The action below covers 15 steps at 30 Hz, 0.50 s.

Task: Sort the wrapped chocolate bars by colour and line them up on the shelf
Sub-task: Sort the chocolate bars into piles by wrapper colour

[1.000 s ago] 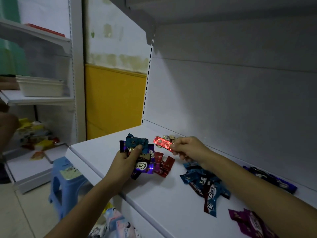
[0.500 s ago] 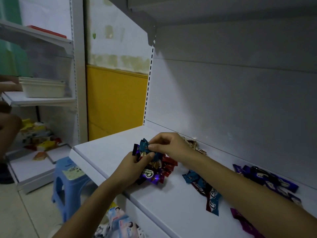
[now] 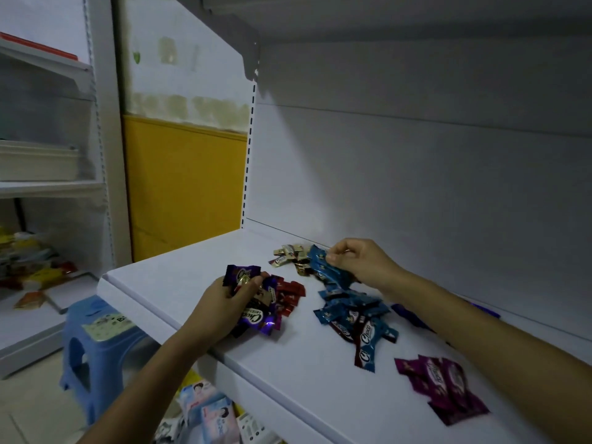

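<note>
On the white shelf [image 3: 166, 277], my left hand [image 3: 221, 302] grips a mixed bunch of wrapped chocolate bars [image 3: 256, 312], a purple one on top. My right hand [image 3: 358, 261] pinches a blue bar [image 3: 323, 265] just above the blue pile [image 3: 352, 312]. A few gold bars [image 3: 288, 254] lie by the back panel. Red bars [image 3: 290, 294] lie beside the bunch. A magenta pile [image 3: 443, 387] sits at the front right. Dark purple bars [image 3: 413, 317] lie partly hidden behind my right forearm.
A blue plastic stool [image 3: 93, 334] stands below the shelf's left end. Packaged goods [image 3: 208, 415] lie on the floor under the shelf edge. Another shelving unit with a white tray [image 3: 38, 161] stands at the left. An upper shelf overhangs above.
My right hand took a blue bar from the bunch in my left hand and carried it right, over the blue pile. Before that it set a red bar down.
</note>
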### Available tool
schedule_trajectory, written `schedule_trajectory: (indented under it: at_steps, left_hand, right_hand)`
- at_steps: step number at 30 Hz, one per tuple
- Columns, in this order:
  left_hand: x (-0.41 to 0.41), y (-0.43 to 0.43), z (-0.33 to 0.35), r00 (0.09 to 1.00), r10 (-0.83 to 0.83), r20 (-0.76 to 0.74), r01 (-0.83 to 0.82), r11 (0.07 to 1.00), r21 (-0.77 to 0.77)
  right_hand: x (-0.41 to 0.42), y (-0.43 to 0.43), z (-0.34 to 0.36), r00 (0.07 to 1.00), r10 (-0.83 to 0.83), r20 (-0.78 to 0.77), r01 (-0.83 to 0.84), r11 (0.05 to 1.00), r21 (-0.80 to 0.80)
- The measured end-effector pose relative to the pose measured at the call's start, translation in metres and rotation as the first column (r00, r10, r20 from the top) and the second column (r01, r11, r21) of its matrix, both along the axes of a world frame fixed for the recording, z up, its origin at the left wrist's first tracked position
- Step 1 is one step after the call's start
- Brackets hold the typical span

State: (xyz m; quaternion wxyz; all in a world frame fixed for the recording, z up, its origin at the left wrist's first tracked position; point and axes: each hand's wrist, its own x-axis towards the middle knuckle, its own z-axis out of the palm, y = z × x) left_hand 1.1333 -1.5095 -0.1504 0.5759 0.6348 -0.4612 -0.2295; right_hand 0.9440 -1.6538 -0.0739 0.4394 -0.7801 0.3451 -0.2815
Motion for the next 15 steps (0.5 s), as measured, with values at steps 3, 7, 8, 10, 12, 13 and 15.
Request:
schedule_trajectory:
  at_steps: [3, 7, 8, 10, 12, 13, 15]
  left_hand:
    - [-0.001, -0.003, -0.002, 0.998, 0.004, 0.067, -0.006, 1.0, 0.023]
    - [-0.003, -0.003, -0.003, 0.998, -0.009, 0.069, 0.007, 1.0, 0.02]
    - [-0.002, -0.003, -0.003, 0.998, -0.007, 0.064, 0.006, 1.0, 0.017]
    - [-0.003, -0.002, -0.002, 0.999, 0.003, 0.053, -0.003, 1.0, 0.012]
    - [-0.004, -0.002, -0.003, 0.999, 0.006, 0.046, -0.006, 1.0, 0.014]
    - [-0.004, -0.002, -0.003, 0.999, 0.003, 0.05, -0.004, 1.0, 0.015]
    - [-0.004, -0.002, -0.002, 0.998, 0.003, 0.061, -0.004, 1.0, 0.021]
  right_hand:
    - [-0.037, -0.012, -0.006, 0.987, -0.097, -0.127, 0.082, 0.99, -0.117]
    - [-0.062, -0.016, -0.02, 0.972, -0.074, -0.222, 0.056, 0.994, -0.089]
    - [-0.063, -0.016, -0.021, 0.972, -0.077, -0.221, 0.058, 0.994, -0.09]
    - [-0.062, -0.018, -0.018, 0.975, -0.122, -0.185, 0.111, 0.991, -0.073]
    - [-0.061, -0.023, -0.014, 0.968, -0.193, -0.158, 0.189, 0.981, -0.036]
    - [-0.06, -0.026, -0.012, 0.964, -0.218, -0.152, 0.217, 0.976, -0.025]
    - [-0.057, -0.031, -0.012, 0.957, -0.25, -0.145, 0.249, 0.968, -0.023]
